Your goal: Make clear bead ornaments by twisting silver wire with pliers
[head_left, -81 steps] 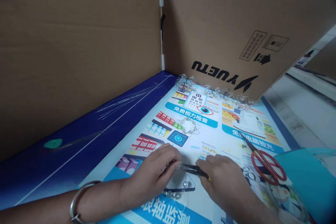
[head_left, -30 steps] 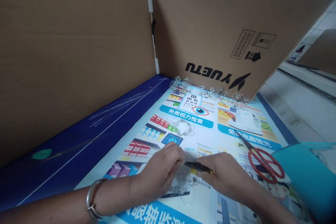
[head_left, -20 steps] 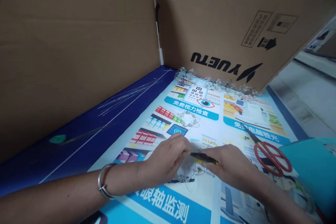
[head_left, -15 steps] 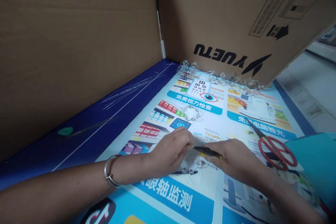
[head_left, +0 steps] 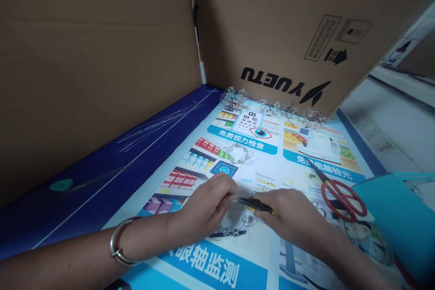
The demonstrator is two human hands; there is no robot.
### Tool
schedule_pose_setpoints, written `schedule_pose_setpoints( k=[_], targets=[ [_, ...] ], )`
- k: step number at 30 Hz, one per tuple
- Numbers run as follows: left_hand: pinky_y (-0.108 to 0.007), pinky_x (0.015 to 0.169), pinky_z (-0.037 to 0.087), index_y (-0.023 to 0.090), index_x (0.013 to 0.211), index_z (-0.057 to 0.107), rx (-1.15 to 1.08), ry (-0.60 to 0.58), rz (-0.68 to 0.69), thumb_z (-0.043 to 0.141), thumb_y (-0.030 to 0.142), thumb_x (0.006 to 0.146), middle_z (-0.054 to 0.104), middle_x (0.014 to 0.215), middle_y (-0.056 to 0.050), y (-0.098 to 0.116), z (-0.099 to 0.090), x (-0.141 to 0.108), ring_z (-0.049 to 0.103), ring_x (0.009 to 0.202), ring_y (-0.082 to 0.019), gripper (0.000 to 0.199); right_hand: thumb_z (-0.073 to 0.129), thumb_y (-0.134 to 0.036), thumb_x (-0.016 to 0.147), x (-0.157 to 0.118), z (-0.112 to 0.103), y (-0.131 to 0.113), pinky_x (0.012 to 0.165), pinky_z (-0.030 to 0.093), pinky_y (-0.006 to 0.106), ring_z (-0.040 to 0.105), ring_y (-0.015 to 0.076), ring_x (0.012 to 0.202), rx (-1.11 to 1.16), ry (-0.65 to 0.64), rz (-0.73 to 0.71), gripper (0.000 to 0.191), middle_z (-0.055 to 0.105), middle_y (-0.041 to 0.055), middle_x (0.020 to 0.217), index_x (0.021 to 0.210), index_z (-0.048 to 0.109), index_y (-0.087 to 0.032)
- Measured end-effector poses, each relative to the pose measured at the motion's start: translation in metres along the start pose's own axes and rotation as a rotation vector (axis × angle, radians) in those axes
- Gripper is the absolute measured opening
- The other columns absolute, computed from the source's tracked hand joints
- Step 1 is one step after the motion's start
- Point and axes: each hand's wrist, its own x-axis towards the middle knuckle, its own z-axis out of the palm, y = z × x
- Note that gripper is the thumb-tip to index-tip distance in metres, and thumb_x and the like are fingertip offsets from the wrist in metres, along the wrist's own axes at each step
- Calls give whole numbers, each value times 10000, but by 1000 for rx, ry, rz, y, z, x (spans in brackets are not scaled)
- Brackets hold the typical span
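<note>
My left hand [head_left: 214,201], with a silver bangle at the wrist, is closed in a pinch on a ring of clear beads on thin wire [head_left: 234,232], which hangs just below the fingers. My right hand [head_left: 288,208] is wrapped around small pliers [head_left: 257,205] with dark jaws and yellow on the handles. The jaw tips point left, right beside my left fingertips. What exactly lies at the tips is too small to make out. Farther back, a second beaded wire ring [head_left: 239,154] lies flat on the printed sheet [head_left: 249,258].
Red-handled scissors [head_left: 343,199] lie at the right, by a turquoise box or folder [head_left: 394,217]. Many beaded wire pieces [head_left: 278,109] line the foot of the cardboard wall [head_left: 278,22]. Loose clear strands [head_left: 156,127] and a green piece [head_left: 61,185] are on the blue strip at left.
The plier tips have come a little away from my left fingertips. The view has shifted, so both hands and the table appear farther left and slightly lower.
</note>
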Motion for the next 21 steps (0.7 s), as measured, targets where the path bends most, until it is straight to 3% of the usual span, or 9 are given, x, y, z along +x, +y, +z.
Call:
schedule_pose_setpoints(
  k=[10,21],
  targets=[
    [-305,670,383,170,874,448,-15,46,-8,385,67,864,509,819,-37,5,-4,-2,454,764,-156,122,462,-300,827,-7,2,0,624,344,254,581,178,779,-22,-3,53,174,609,27,826,900,615,-260],
    [-321,677,388,160,910,476,-43,37,107,373,25,828,547,824,-53,4,-6,-2,473,744,-161,188,453,-274,825,-8,4,-4,610,332,247,578,167,760,8,31,17,166,610,11,790,881,609,-258]
  ],
)
